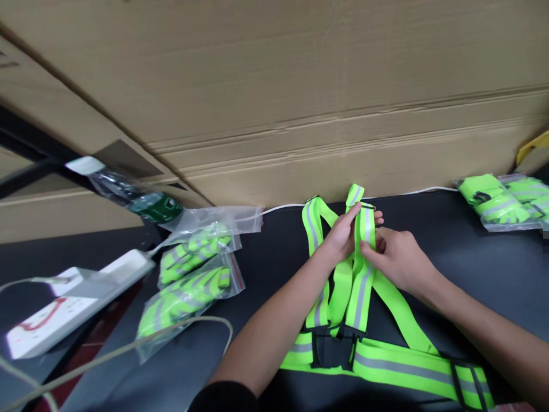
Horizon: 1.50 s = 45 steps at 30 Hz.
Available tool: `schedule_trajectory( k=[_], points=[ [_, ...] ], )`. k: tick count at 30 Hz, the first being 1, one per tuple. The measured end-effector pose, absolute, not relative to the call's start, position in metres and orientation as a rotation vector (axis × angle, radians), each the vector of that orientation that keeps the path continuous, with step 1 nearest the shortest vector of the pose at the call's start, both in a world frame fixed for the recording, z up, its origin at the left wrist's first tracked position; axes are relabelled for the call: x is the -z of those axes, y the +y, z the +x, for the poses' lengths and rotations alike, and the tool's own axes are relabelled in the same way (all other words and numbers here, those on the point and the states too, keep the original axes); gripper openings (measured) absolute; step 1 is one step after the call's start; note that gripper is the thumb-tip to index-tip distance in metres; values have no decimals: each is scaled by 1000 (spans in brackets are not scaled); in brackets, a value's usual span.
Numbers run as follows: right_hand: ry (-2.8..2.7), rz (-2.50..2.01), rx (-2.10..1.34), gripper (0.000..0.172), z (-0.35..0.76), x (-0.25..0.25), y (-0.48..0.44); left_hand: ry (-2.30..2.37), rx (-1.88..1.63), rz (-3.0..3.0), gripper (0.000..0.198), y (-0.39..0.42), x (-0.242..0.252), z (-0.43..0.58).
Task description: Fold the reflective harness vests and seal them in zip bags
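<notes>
My left hand [343,236] and right hand [397,258] are together, both closed on the centre strap [365,229] of a neon-yellow reflective harness vest [361,297]. Can't tell exactly where each fingertip sits around the webbing.

Vest lies on the black bench [441,269], directly in front of me, slightly right of centre. Long axis runs away from me: the straps rise from the waist belt [398,366] toward the far edge, and the belt lies crosswise on the near side. Left hand is nearer the free outer strap [311,229], just beside it. Right hand is nearer the diagonal strap [403,312] dropping to the belt.

Webbing is flat and bright, with a grey reflective stripe down its length. Black plastic buckle [332,350] sits on the belt, below my left wrist.

Bagged folded vests [186,300] lie to my left, more bagged vests [493,203] at far right. White power strip [72,303] and a green-labelled plastic bottle [132,191] are further left. Cardboard carton [300,86] stands along the far edge.
</notes>
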State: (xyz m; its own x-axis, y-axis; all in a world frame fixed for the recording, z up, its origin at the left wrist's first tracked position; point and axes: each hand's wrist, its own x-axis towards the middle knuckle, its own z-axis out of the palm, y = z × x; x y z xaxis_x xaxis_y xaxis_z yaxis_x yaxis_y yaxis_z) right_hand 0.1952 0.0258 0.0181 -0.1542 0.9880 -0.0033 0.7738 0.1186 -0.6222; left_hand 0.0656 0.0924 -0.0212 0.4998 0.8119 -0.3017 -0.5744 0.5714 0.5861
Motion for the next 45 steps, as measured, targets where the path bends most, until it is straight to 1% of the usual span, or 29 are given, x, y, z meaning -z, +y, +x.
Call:
schedule_trajectory(
  k=[2, 6, 9, 17, 20, 24, 27, 31, 33, 35, 37, 38, 40, 43, 45],
  points=[
    [-1964, -1683, -754, 32, 196, -17, 25, 566, -884, 411, 44, 95, 23, 64],
    [-1827, -1590, -1144, 30, 195, -9, 23, 543, -932, 365, 48, 98, 25, 60],
    [-1814, -1557, -1302, 28, 192, -5, 21, 529, -935, 343, 47, 101, 26, 57],
    [-2071, -1576, -1314, 34, 189, -17, 4, 525, -881, 439, 42, 114, 27, 56],
    [-2115, -1574, -1305, 40, 190, -16, -1, 551, -877, 469, 41, 118, 27, 58],
    [-2137, -1571, -1241, 43, 193, -11, 2, 587, -868, 486, 41, 123, 24, 62],
    [-2140, -1557, -1203, 43, 197, -8, 11, 629, -848, 499, 46, 128, 22, 63],
    [-2114, -1630, -1182, 50, 204, -6, 24, 720, -846, 542, 50, 132, 21, 69],
    [-2123, -1664, -1095, 48, 207, -4, 30, 802, -886, 614, 50, 131, 24, 74],
    [-2173, -1704, -893, 37, 209, 0, 35, 916, -951, 739, 48, 130, 28, 80],
    [-2229, -1702, -609, 26, 212, 6, 40, 1013, -1004, 854, 45, 129, 33, 83],
    [-2255, -1657, -474, 27, 213, 10, 42, 1048, -1024, 897, 43, 129, 36, 84],
    [-2332, -1478, -276, 36, 215, 19, 47, 1103, -1059, 962, 35, 131, 40, 82],
    [-2504, -1238, -209, 42, 217, 30, 51, 1207, -1114, 1089, 19, 137, 43, 74],
    [-2591, -1214, -246, 43, 217, 35, 52, 1274, -1138, 1166, 12, 142, 44, 69]
  ],
)
